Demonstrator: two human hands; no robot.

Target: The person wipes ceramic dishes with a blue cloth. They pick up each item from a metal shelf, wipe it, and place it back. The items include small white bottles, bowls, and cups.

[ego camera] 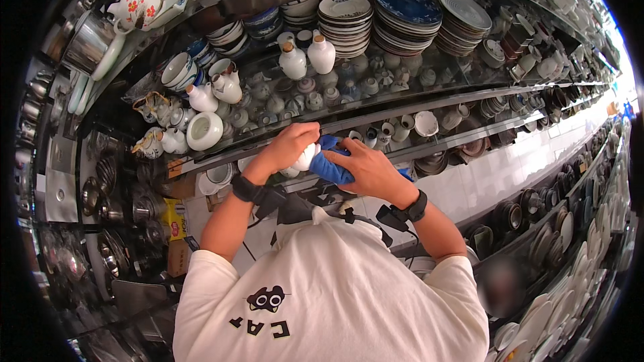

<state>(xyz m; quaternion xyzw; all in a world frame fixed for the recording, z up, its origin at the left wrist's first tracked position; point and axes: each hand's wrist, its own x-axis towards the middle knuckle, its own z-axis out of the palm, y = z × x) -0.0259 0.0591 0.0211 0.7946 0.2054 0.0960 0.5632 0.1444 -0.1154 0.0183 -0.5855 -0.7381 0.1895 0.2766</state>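
My left hand (288, 150) grips a small white ceramic vessel (305, 159), held just in front of the shelf edge. Much of the vessel is hidden by fingers and cloth, so its full shape cannot be told. My right hand (371, 170) clasps a bunched blue cloth (330, 167) pressed against the vessel's right side. Beyond my hands, on the glass shelf (322, 103), stand two white cork-stoppered bottles (307, 57). To the left, a round white ceramic bowl (205, 131) with a thick rim sits among white spouted jugs (202, 97).
Stacked plates (408, 20) and bowls (179, 71) line the back of the shelf. A lower shelf holds small vases (403, 128). Metalware (106, 173) crowds the left side. More shelves of dishes (533, 306) stand at right, across a tiled aisle (543, 148).
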